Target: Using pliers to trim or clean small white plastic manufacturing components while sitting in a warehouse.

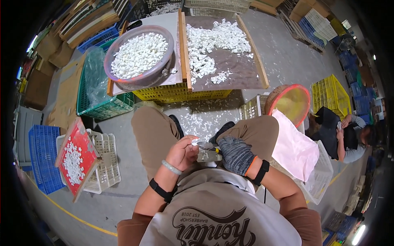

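Pinching a small white piece [194,142] in its fingers, the left hand [183,152] hangs above the person's lap. The right hand [235,156], in a grey knit glove, is wrapped around a plier-like hand tool [216,150] with yellow and black handles; its metal tip reaches the piece, though whether it bites on it cannot be told. The glove hides much of the handles.

The left leg [151,133] and right leg [259,132] flank the work, knees pointing far, toward a low worktop [236,69] of wood-edged boards. On its left part sits a purple basin [108,61] heaped with white pieces; on its right, dark part lies a loose pile [223,36] of similar ones. A yellow crate [180,93] stands underneath. Scraps [196,119] litter the floor between the shoes.

To the left, a red board [88,149] bearing more pieces leans over a white crate [108,164], beside a blue crate [44,160]. Farther off, a green crate [84,96] holds clear plastic [96,74]. To the right, a pink cloth [293,149] drapes near an orange-rimmed basket [295,102], and beyond them another person [355,153] bends over something in their hands.
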The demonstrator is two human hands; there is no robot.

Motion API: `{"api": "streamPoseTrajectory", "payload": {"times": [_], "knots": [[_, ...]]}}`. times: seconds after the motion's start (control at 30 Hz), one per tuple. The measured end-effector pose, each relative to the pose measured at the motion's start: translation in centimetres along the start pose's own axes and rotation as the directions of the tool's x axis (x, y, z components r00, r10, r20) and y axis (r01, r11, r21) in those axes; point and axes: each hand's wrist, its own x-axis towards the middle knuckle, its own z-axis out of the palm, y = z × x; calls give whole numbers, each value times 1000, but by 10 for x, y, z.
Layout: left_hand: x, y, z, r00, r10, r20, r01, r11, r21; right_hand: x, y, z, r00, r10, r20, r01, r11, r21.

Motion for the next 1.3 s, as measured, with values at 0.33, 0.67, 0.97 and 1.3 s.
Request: {"api": "streamPoseTrajectory", "payload": {"times": [0.33,0.67,0.97,1.3], "knots": [[1,-5,-8,998,49,-37,-48,998,44,1,0,-1,995,-101,-12,100,993,-62],[-4,-5,-7,963,228,142,-250,954,166,-15,10,17,983,6,181,-99,852,513],[-6,-2,-5,966,207,157,-220,973,67,-19,-9,-5,967,126,221,-221,846,485],[-3,-8,-10,951,269,155,-286,953,99,-18,-7,8,995,9,-102,25,943,331]]}}
